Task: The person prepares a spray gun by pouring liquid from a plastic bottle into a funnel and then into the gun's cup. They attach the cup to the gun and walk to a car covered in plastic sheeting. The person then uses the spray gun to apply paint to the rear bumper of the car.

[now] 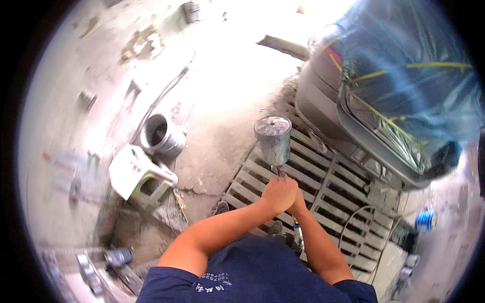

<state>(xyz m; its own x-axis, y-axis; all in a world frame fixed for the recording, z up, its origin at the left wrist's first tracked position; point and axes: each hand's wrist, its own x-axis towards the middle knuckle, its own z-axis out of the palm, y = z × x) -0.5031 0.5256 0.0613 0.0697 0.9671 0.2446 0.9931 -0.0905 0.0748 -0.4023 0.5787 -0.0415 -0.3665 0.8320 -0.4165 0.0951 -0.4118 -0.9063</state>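
Head view: left hand (278,193) is clenched over the right hand (298,203), both gripping the handle of a spray gun with a grey metal cup (273,139) on top, held upright so the cup stays level, out over the slatted metal floor grating (323,187). A hose (299,235) drops from the grip. Right is a car masked in clear plastic sheet and yellow tape (399,81); left, a round metal bucket (160,135) and a white plastic stool (135,174) on concrete.

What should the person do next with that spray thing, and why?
Probably swing the spray gun right, toward the car bumper. Both hands, left hand over right hand, grip its handle, its metal cup upright above the floor grate. The car's upper part is wrapped in plastic sheet and yellow tape, leaving the bumper bare.
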